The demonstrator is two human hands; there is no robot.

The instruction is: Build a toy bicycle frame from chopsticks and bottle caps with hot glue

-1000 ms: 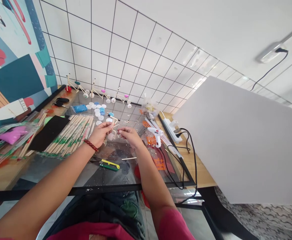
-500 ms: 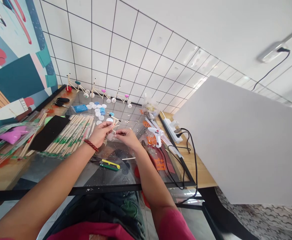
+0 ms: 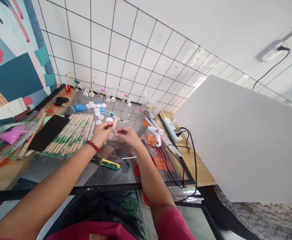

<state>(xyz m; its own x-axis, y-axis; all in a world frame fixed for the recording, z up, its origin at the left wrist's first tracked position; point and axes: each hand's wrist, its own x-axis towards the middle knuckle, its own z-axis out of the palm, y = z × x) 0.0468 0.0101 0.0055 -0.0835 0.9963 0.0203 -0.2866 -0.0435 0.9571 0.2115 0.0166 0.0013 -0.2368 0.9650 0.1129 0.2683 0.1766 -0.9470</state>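
My left hand (image 3: 102, 132), with a red bead bracelet at the wrist, is closed on a small frame of wooden sticks (image 3: 115, 122). A crossing stick with black ends (image 3: 117, 118) shows at the top of the frame. Close beside it, the fingertips of my right hand (image 3: 127, 135) are pinched together at the lower end of the frame. What lies between those fingertips is too small to make out. Past my hands lie several white and blue discs (image 3: 100, 117). Similar stick models with wheels (image 3: 93, 90) stand along the back edge.
Paper-wrapped chopsticks (image 3: 70, 135) and a black sheet (image 3: 50, 132) lie left. A green and yellow cutter (image 3: 110, 164) and a loose stick (image 3: 129, 157) lie in front. To the right are a white glue gun (image 3: 156, 135), a power strip (image 3: 172, 128) with black cables and a large white board (image 3: 241, 140).
The stick frame has turned in my hands, and its black-ended stick now lies at a different angle. My right hand has shifted slightly. Both hands stay close together.
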